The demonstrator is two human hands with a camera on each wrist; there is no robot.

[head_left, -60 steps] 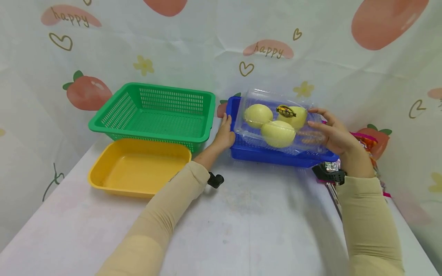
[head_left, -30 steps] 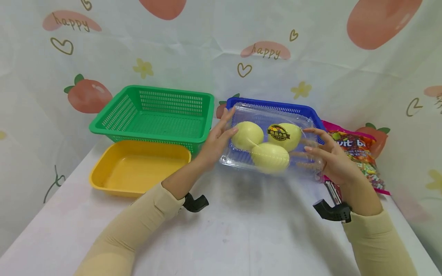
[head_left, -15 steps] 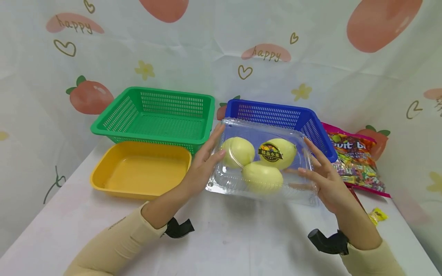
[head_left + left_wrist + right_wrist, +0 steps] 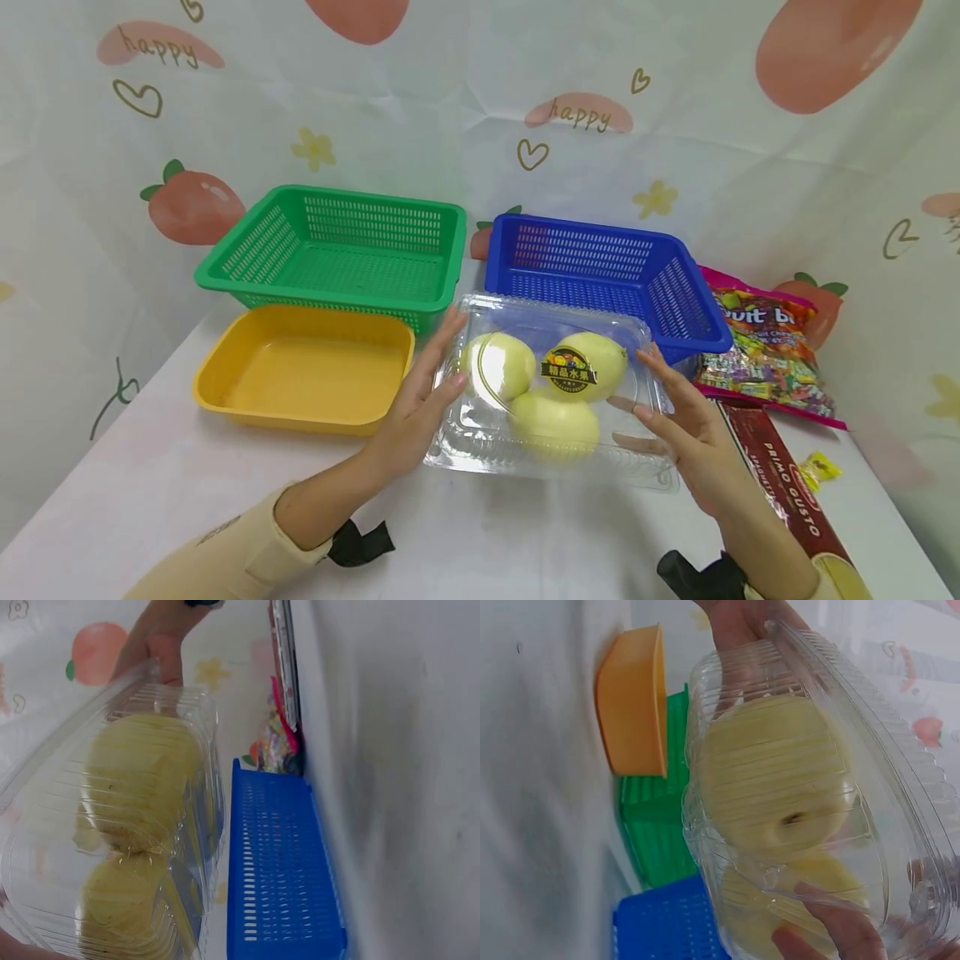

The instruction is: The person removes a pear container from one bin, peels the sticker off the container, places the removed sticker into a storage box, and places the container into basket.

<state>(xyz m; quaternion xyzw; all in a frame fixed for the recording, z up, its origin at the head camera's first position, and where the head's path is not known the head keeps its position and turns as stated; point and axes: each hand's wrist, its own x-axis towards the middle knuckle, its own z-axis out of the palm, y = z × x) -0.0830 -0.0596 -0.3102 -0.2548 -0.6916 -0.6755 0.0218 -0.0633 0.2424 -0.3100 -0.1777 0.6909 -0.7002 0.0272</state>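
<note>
A clear plastic clamshell box (image 4: 472,446) is held above the table between both hands. Inside it lie three pale yellow fruits (image 4: 555,421), and a black and gold label sits on the lid. The left hand (image 4: 412,421) grips the box's left end, thumb on top. At the opposite end, the right hand (image 4: 697,442) holds it, with some fingers showing through the plastic underneath. Both wrist views show the box from the side, tilted, its ribbed wall before the fruits; the right hand (image 4: 161,645) appears at the top of the left wrist view.
Behind the box stands a blue basket (image 4: 592,283). To the left are a green basket (image 4: 375,271) and a yellow tray (image 4: 300,375). A candy bag (image 4: 772,350), a dark red spaghetti pack (image 4: 787,475) and a small yellow wrapped sweet (image 4: 821,468) lie at right.
The box has been lifted out of the blue basket and brought toward the person and slightly left. The left hand has gone from the basket's rim to the box's left end.
</note>
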